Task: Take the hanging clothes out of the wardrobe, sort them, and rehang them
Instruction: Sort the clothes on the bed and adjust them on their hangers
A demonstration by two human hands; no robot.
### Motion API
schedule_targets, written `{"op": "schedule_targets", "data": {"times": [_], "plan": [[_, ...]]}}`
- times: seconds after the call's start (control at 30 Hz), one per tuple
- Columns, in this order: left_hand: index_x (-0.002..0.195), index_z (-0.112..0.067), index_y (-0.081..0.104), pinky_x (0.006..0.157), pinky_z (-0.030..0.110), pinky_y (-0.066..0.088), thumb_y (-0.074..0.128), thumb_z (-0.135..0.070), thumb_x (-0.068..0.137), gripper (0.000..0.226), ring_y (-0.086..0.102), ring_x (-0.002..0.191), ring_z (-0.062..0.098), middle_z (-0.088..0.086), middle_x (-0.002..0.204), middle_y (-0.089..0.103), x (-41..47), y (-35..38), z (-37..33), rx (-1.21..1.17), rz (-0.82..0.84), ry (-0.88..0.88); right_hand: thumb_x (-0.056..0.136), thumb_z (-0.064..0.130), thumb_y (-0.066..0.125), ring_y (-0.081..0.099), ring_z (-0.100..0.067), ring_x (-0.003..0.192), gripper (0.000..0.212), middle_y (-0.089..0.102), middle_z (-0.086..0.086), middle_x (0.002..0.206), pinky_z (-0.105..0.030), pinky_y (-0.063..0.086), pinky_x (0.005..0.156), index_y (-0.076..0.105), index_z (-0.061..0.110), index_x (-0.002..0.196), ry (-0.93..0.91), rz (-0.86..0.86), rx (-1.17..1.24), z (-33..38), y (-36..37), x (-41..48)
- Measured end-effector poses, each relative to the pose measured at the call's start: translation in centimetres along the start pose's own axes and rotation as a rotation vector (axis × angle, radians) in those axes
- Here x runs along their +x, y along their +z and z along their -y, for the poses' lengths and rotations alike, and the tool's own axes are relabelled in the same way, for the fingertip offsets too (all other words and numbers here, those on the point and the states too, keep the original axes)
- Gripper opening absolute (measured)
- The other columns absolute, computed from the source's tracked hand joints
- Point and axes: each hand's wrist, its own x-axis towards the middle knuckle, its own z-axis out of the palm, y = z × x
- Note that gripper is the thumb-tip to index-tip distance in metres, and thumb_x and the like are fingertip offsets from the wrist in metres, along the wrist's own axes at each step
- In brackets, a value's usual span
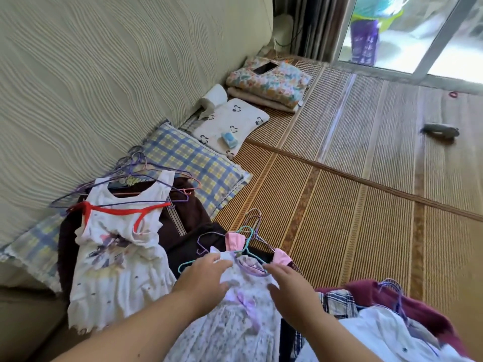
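Lying on its hanger, the lilac-bowed white dress [235,333] has the left hand [206,274] and right hand [291,290] resting on it, fingers loose; open mat [352,231] lies beyond.

A white sleeveless dress [117,257] lies flat on the left, purple wire hangers [133,163] bunched at its neck, over a dark brown garment [183,220]. Nearer, mid-scene, a lilac floral dress [235,317] with a bow lies spread; just beyond it, a pink garment [235,241] on a teal hanger [247,248]; near right, a heaped maroon garment [423,307]
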Motion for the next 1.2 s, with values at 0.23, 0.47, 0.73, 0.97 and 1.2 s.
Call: {"op": "schedule_targets", "data": {"times": [0.23,0.47,0.73,0.97,1.2], "plan": [[0.141,-0.034,0.038,0.111,0.035,0.029,0.051,-0.035,0.09,0.053,0.026,0.139,0.017,-0.004,0.151,0.03,-12.2,-2.3,-3.8,0.004,-0.19,0.185,0.093,0.027,0.051,0.042,-0.016,0.131,0.05,0.039,0.008,0.148,-0.034,0.039,0.104,0.039,0.033,0.141,-0.206,-0.153,-0.194,5.0,-3.9,-10.9],[0.139,-0.036,0.037,0.109,0.038,0.032,0.051,-0.04,0.089,0.052,0.034,0.134,0.021,-0.006,0.145,0.035,-27.2,1.2,-7.6,0.052,-0.251,0.303,0.087,0.03,0.056,0.041,-0.021,0.131,0.054,0.04,0.005,0.146,-0.036,0.036,0.106,0.042,0.035,0.139,-0.087,-0.269,-0.205,4.5,-4.9,-28.5],[0.139,-0.034,0.04,0.106,0.035,0.035,0.056,-0.042,0.087,0.055,0.037,0.131,0.017,-0.008,0.142,0.04,-35.4,5.7,-18.7,0.027,-0.207,0.513,0.088,0.037,0.055,0.034,-0.023,0.136,0.057,0.028,0.003,0.153,-0.038,0.033,0.108,0.034,0.039,0.141,0.215,-0.293,-0.227,-2.1,-7.3,-45.7],[0.139,-0.038,0.04,0.109,0.033,0.034,0.056,-0.043,0.088,0.053,0.035,0.133,0.014,-0.009,0.145,0.037,-39.2,11.6,-31.7,0.092,-0.11,0.733,0.085,0.038,0.056,0.039,-0.02,0.133,0.056,0.028,0.004,0.152,-0.036,0.034,0.108,0.038,0.038,0.139,0.447,-0.351,-0.106,-12.2,-9.2,-58.0],[0.137,-0.037,0.042,0.106,0.033,0.036,0.056,-0.042,0.087,0.052,0.039,0.13,0.016,-0.006,0.141,0.042,-41.2,20.3,-48.1,0.12,-0.037,0.771,0.087,0.034,0.054,0.034,-0.016,0.136,0.056,0.028,0.006,0.152,-0.038,0.031,0.111,0.038,0.037,0.14,0.537,-0.333,-0.053,-27.4,-12.5,-69.5]]}}
